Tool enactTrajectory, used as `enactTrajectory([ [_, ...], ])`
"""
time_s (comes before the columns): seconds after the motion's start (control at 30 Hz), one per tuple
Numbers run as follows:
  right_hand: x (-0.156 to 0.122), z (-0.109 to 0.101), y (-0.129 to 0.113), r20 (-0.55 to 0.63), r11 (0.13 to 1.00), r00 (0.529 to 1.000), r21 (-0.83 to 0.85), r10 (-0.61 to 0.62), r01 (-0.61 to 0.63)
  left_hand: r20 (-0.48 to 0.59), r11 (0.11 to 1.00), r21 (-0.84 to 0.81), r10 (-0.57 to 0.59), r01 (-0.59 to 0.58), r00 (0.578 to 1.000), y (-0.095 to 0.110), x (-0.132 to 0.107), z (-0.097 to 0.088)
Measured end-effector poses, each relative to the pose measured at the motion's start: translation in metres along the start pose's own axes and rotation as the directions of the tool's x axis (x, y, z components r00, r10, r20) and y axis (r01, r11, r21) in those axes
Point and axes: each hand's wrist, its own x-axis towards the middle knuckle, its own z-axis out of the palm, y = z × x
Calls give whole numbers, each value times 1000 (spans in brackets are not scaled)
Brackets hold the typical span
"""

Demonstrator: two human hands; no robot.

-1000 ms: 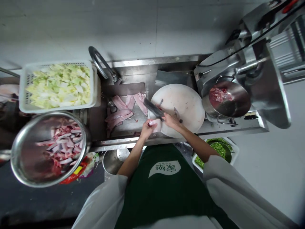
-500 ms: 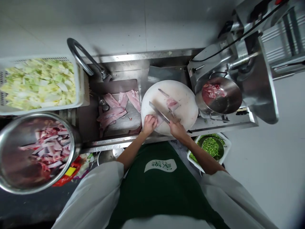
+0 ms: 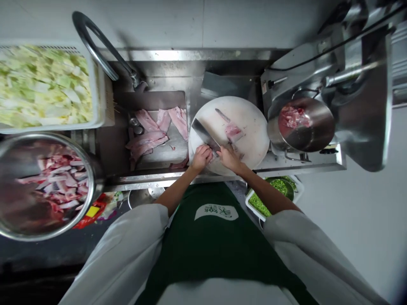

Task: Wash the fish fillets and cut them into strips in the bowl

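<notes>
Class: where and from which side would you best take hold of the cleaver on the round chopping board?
Grip the cleaver by its handle, from the near right; the right hand already covers it. The blade points up-left, its cutting edge near the left hand.

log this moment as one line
right hand: grip on steel cleaver | left hand: pressing pale meat | surface: round white cutting board | beside: steel sink, pink meat strips

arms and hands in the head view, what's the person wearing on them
Both hands, the left hand and the right hand, are bare: no gloves, and no rings or watch can be made out. The forearms are uncovered; loose white sleeves are pushed up to about the elbows. A dark green apron with a white logo hangs between them.
</notes>
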Motion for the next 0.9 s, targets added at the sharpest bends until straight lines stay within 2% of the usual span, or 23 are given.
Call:
enactTrajectory([
  [0.17, -47, 15, 50, 176, 994, 979, -2, 108, -109, 1, 997, -43, -71, 71, 997, 3, 1, 0],
  [0.23, -58, 15, 67, 198, 991, 971, -20, 132, -130, 1, 994, -67, -84, 84, 996, 6, 0, -1],
  [0.3, -54, 9, 74, 170, 991, 976, -45, 134, -128, -4, 993, -75, -89, 88, 996, 7, -5, -4],
  [0.37, -43, 1, 69, 108, 988, 983, -66, 146, -139, -9, 994, -79, -70, 69, 997, 8, -13, -8],
  [0.47, -34, -6, 47, 24, 983, 986, -90, 162, -160, -54, 996, -84, -45, 41, 998, 8, -30, -15],
  [0.57, -38, -2, 20, 55, 989, 993, -115, 103, -96, -134, 996, -59, -70, 63, 989, 6, -40, -16],
  [0.67, -48, 9, 4, 131, 990, 989, -132, 63, -46, -91, 997, -65, -46, 40, 995, 4, -36, -8],
  [0.77, -62, 17, 10, 171, 986, 982, -159, 85, -58, -25, 999, -55, 3, -4, 1000, 2, -27, 2],
  [0.9, -66, 15, 21, 224, 985, 971, -168, 87, -49, -47, 998, 37, 43, -42, 998, -3, -24, 11],
])
